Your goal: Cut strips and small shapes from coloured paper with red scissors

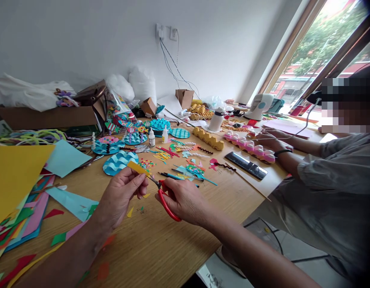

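Between the fingertips of my left hand [122, 196] is a small strip of yellow paper [137, 168], held above the table. My right hand [185, 200] is closed round the red handles of a pair of scissors [170, 206]. The scissor blades point left and meet the lower edge of the strip; whether they are fully closed I cannot tell. Below the hands lie small yellow scraps [130, 212]. Just beyond are several dark and blue pencils or pens [179, 176] and a blue wavy paper disc [116, 162].
Coloured paper sheets [20, 172] pile up at the left. Two small glue bottles [152, 138], a white bottle [216, 120], painted egg-carton strips [249, 148] and a black phone-like slab [246, 165] stand or lie farther back. A person [323, 172] sits at the right, hands on the table.
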Available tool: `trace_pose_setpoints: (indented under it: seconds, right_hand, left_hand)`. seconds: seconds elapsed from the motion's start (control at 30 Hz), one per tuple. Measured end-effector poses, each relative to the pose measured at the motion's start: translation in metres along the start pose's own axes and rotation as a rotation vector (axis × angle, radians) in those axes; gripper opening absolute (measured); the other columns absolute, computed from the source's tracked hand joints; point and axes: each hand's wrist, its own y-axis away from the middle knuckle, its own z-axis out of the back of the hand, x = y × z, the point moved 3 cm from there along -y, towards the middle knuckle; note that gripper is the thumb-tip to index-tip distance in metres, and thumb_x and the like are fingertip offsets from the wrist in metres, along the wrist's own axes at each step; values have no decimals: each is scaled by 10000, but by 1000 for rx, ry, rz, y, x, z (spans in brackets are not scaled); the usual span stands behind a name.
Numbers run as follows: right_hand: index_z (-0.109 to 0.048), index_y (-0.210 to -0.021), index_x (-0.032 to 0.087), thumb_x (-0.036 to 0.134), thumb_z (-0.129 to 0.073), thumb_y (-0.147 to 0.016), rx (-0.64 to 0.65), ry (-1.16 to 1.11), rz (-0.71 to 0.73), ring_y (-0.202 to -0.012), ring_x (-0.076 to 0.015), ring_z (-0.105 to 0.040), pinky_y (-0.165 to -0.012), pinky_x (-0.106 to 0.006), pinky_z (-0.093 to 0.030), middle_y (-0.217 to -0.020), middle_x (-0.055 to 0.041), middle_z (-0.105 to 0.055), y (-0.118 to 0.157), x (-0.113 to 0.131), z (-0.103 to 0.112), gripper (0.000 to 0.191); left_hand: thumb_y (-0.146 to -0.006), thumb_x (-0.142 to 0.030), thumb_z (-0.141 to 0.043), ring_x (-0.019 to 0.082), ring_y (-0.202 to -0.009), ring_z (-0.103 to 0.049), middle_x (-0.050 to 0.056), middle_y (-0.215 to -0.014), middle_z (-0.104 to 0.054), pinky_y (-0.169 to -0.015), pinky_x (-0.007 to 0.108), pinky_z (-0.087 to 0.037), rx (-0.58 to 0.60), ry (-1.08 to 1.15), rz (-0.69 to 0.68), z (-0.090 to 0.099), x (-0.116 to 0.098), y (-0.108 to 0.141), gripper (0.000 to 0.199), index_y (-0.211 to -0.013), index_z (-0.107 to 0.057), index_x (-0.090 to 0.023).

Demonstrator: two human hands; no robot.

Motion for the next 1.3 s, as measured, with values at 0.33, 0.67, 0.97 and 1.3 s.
trace_pose_setpoints:
  seconds: [0.33,0.67,0.97,1.3]
  right_hand:
    - [-544,-772,167,423,-428,-865,-9,30,20,-501,-84,-373,-482,-234,-189,-623,-7,-547,-3,2,4,296]
    - [-549,-772,168,381,-436,-858,-13,27,26,-510,-87,-381,-484,-231,-192,-634,-11,-558,-1,2,2,256]
    - [-575,-739,164,374,-432,-861,14,31,-7,-498,-84,-373,-486,-228,-201,-618,-18,-565,-1,1,3,282]
    - [-593,-747,156,376,-431,-870,20,20,-22,-508,-88,-408,-500,-225,-240,-619,-29,-567,-1,0,0,300]
  left_hand:
    - [-699,-237,-636,66,-485,-500,-37,-584,-601,-462,187,-367,24,-36,30,0,4,0,71,-693,-601,-174]
    - [-702,-243,-624,78,-488,-503,-30,-599,-606,-464,204,-360,47,-47,25,-2,6,1,67,-709,-606,-180]
    - [-719,-239,-616,74,-489,-492,-39,-586,-597,-478,200,-367,66,-54,60,-2,9,0,65,-697,-590,-184]
    - [-715,-297,-630,91,-526,-523,-14,-636,-626,-482,207,-389,41,3,29,3,7,-3,121,-726,-601,-180]
